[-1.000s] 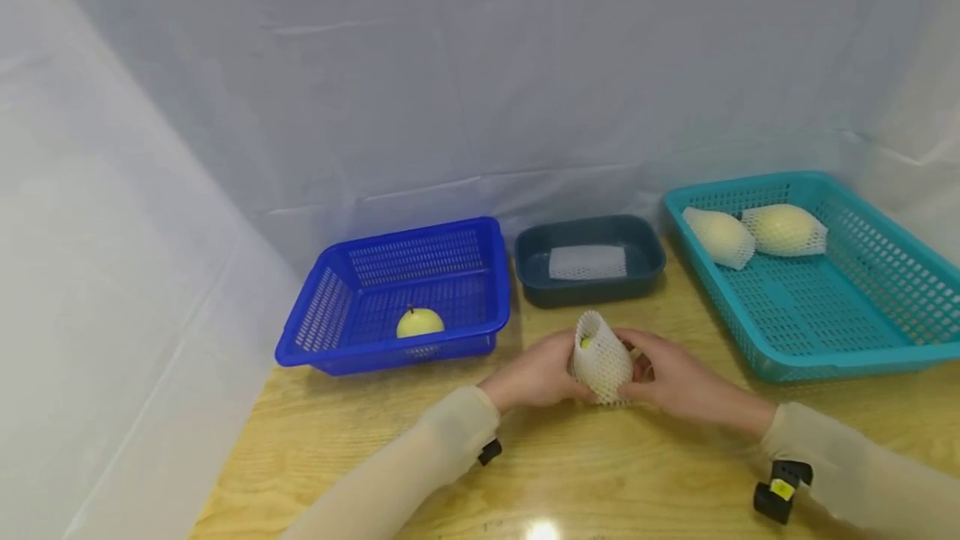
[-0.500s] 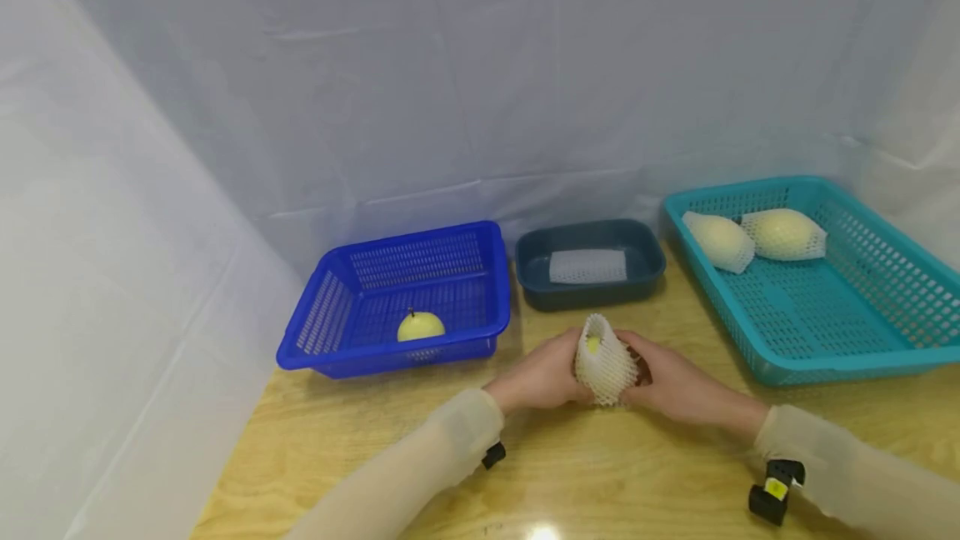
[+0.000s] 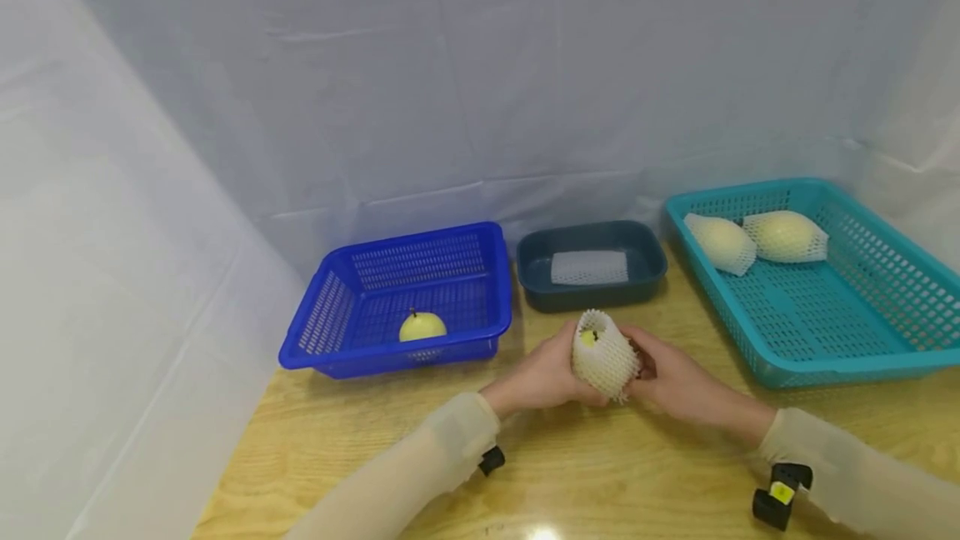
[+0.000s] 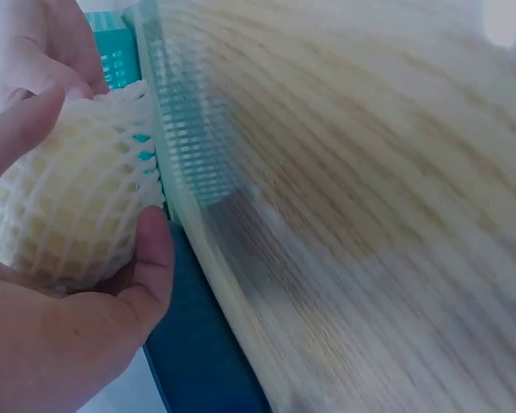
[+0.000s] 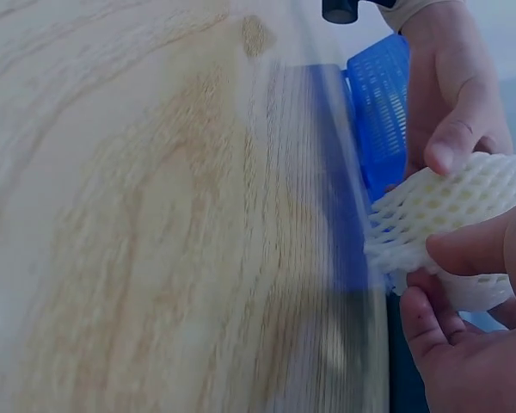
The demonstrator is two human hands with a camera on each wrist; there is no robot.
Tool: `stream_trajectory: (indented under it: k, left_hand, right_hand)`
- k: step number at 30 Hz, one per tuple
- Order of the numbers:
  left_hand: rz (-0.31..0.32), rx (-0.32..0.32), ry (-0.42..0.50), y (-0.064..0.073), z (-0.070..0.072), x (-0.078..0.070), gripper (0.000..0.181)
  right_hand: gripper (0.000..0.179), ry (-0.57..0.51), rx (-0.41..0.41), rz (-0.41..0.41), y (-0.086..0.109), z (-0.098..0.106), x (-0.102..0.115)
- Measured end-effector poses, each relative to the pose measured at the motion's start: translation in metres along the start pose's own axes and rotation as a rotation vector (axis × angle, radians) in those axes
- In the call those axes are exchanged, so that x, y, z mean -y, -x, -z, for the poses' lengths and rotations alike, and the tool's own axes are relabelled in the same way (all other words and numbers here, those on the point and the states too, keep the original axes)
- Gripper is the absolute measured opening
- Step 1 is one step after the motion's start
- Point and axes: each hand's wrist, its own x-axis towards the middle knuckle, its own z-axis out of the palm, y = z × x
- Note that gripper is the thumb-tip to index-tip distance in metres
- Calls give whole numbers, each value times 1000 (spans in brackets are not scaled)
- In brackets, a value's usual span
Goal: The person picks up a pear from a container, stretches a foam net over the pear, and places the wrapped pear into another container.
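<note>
A yellow pear in a white foam net sleeve (image 3: 606, 363) is between my two hands above the table's middle. My left hand (image 3: 546, 373) grips its left side, the thumb across the near face. From the right, my right hand (image 3: 675, 382) pinches the netting near the sleeve's lower end, as the foam net (image 5: 464, 202) in the right wrist view shows. At the upper open end, the pear's stem and a bit of bare skin (image 3: 589, 337) show. The left wrist view has the netted pear (image 4: 69, 198) with fingers curled round it; its underside is hidden.
A blue basket (image 3: 420, 348) at the left holds one bare pear (image 3: 422, 326). Behind my hands, a dark teal tray (image 3: 592, 298) contains a flat foam net (image 3: 590, 267). The turquoise basket (image 3: 840, 367) at the right has two netted pears (image 3: 786, 236). White sheeting (image 3: 465, 90) stands behind.
The netted pear has tilted, its open end leaning up and left so more of the stem end shows. Both hands keep hold of it at nearly the same spot.
</note>
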Motion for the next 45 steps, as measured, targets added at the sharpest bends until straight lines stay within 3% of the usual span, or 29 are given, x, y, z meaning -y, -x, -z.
stream_trajectory:
  k: [5, 8, 14, 17, 21, 25, 33, 41, 45]
  left_hand:
    - [-27, -40, 82, -1, -3, -1, 95]
    - [-41, -54, 113, -1, -2, -2, 94]
    - [-4, -34, 135, 0, 5, -2, 91]
    - [15, -17, 212, 1, 8, -1, 88]
    - [43, 0, 388, 2, 9, -1, 82]
    - [59, 7, 528, 3, 10, -5, 72]
    - [47, 47, 643, 6, 11, -12, 66]
    - [32, 39, 684, 6, 7, -17, 64]
    - [63, 2, 673, 6, 4, -21, 61]
  right_hand:
    - [76, -14, -21, 18, 0, -2, 5]
    - [76, 56, -45, 7, 0, -2, 5]
    - [70, 151, -55, 8, -1, 3, 5]
    - [68, 160, -51, 33, -2, 6, 8]
    - [66, 171, -27, 49, -3, 11, 14]
    - [63, 114, 5, 36, -2, 15, 18]
    - [64, -111, 18, -33, 0, 15, 25]
    - [58, -129, -65, -77, -1, 12, 25]
    - [59, -103, -74, -96, 0, 10, 28]
